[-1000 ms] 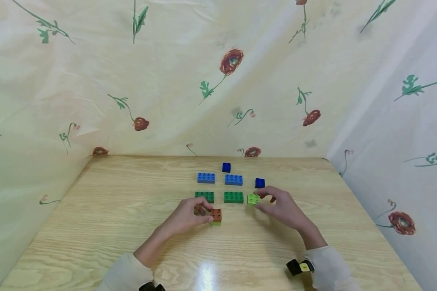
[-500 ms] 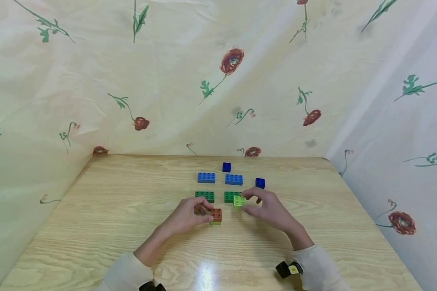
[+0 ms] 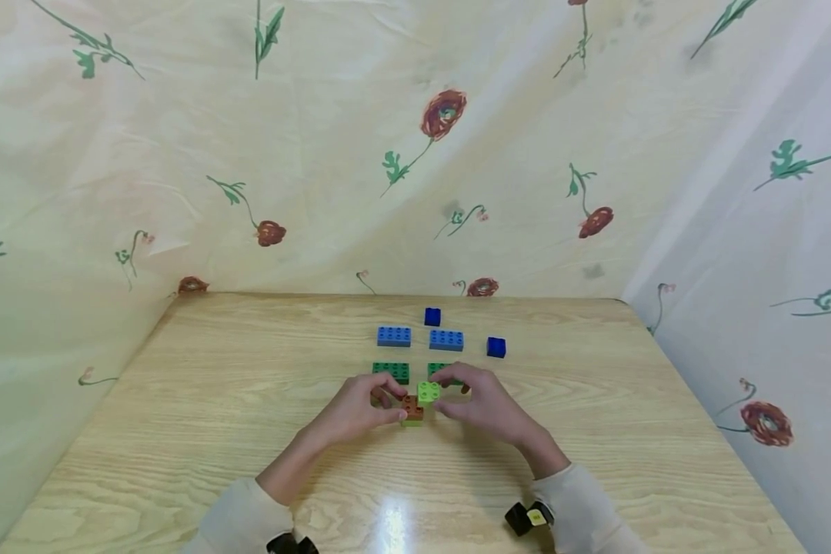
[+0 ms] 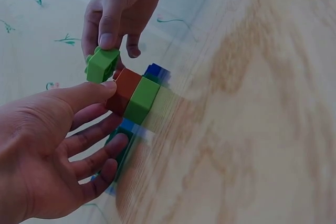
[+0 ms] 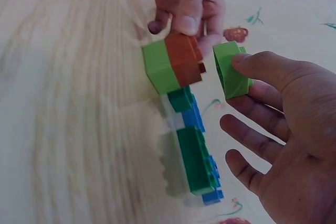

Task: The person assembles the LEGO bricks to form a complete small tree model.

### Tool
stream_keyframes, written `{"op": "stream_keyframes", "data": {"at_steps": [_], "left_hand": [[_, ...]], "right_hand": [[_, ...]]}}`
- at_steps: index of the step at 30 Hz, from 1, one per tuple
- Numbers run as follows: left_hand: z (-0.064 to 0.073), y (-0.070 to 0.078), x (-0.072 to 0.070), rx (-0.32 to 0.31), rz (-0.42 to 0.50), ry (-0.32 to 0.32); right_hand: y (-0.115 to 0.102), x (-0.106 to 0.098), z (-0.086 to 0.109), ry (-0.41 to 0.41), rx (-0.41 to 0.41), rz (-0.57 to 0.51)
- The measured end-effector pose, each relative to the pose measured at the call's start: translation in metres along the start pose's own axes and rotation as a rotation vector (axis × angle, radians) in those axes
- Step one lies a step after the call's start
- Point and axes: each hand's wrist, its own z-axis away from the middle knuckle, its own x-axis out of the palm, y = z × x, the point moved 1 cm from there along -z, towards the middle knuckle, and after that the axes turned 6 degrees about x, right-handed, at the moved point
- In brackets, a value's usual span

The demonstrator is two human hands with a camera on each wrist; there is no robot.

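Near the middle of the table, in the head view, my left hand pinches a reddish-brown toy brick between thumb and finger. That brick sits on a lime green brick, the two forming a small stack on the tabletop. My right hand pinches a second lime green brick by its sides, studs up. From the right wrist, this brick's hollow underside faces the studs of the brown one, with a narrow gap between them. The remaining fingers of both hands are loosely bent.
Beyond the hands lie two dark green bricks, the right one partly covered by my right hand. Farther back are two light blue bricks. One dark blue brick sits behind them, another to the right. Flowered cloth surrounds the wooden table.
My right hand has carried the lime green brick leftward, from beside the right dark green brick to just over the brown brick. The left hand has stayed on the stack.
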Motion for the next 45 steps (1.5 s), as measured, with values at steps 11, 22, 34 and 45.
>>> {"op": "stream_keyframes", "data": {"at_steps": [11,22,34,45], "left_hand": [[0.001,-0.006,0.002,0.016,0.007,0.016],[-0.001,-0.007,0.001,0.024,-0.024,0.019],[-0.001,-0.002,0.0,0.017,-0.056,0.012],[-0.001,0.007,-0.004,0.068,-0.045,0.083]], "right_hand": [[-0.006,0.013,-0.004,-0.047,0.022,0.002],[-0.006,0.017,-0.008,-0.053,0.008,0.014],[-0.005,0.018,-0.007,-0.057,0.005,0.041],[-0.004,0.018,-0.007,-0.053,0.005,0.032]]}}
